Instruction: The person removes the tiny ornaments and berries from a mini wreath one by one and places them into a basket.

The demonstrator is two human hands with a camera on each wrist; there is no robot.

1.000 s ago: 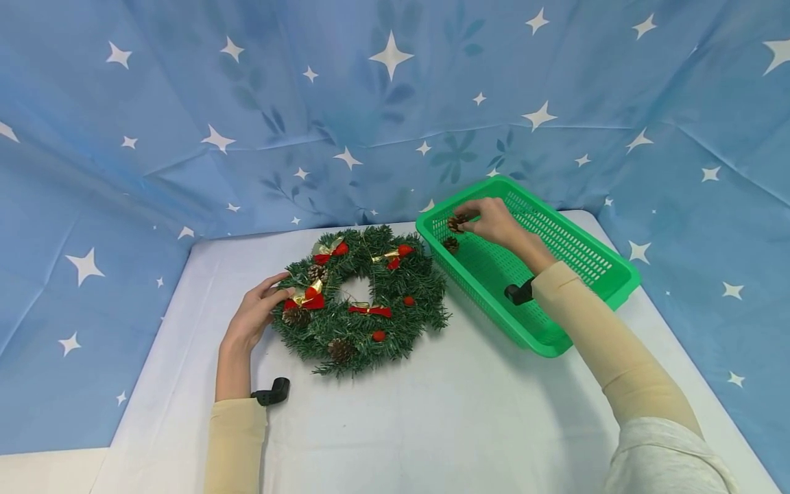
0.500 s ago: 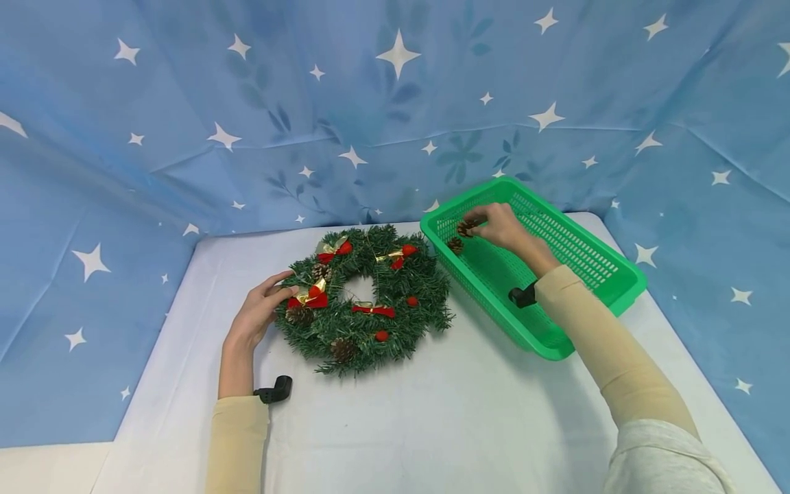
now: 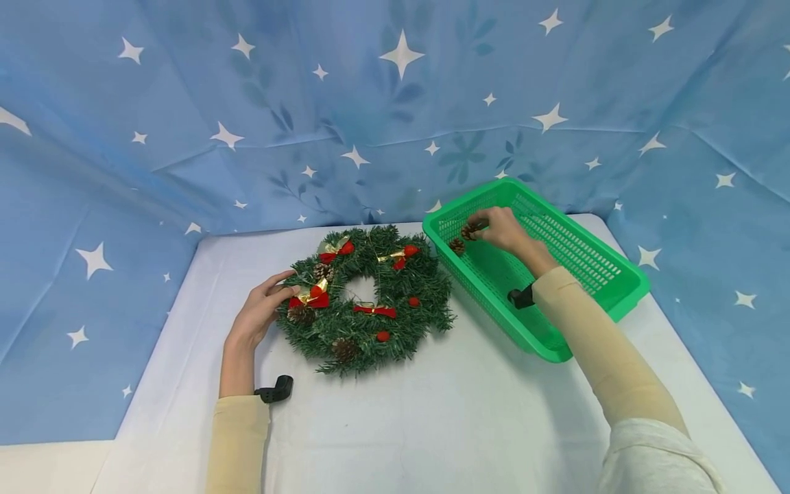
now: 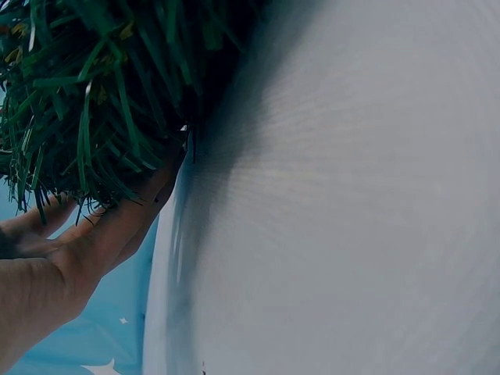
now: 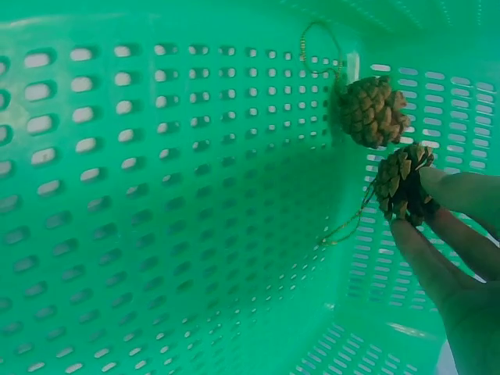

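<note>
My left hand (image 3: 254, 315) grips the left edge of a green Christmas wreath (image 3: 395, 350), which lies on the table with red bows, red berries and pine cones on it. From the left wrist view, the fingers (image 4: 117, 230) reach in beneath the wreath's needles. Inside the green plastic basket (image 3: 487, 296), my right hand (image 3: 503, 230) pinches a brown pine cone (image 5: 402, 183) between thumb and fingertips. A gold string loop hangs from that cone. Close by, a second pine cone (image 5: 373, 112) with its own gold loop rests at the basket's end.
The basket stands at an angle to the right of the wreath, near the back edge of the white-covered table (image 3: 395, 425). A blue curtain with white stars (image 3: 358, 158) rises behind and at both sides.
Little differs. The camera view shifts slightly, so everything appears a bit further right. The left hand stays on the wreath and the right hand keeps holding the pine cone in the basket.
</note>
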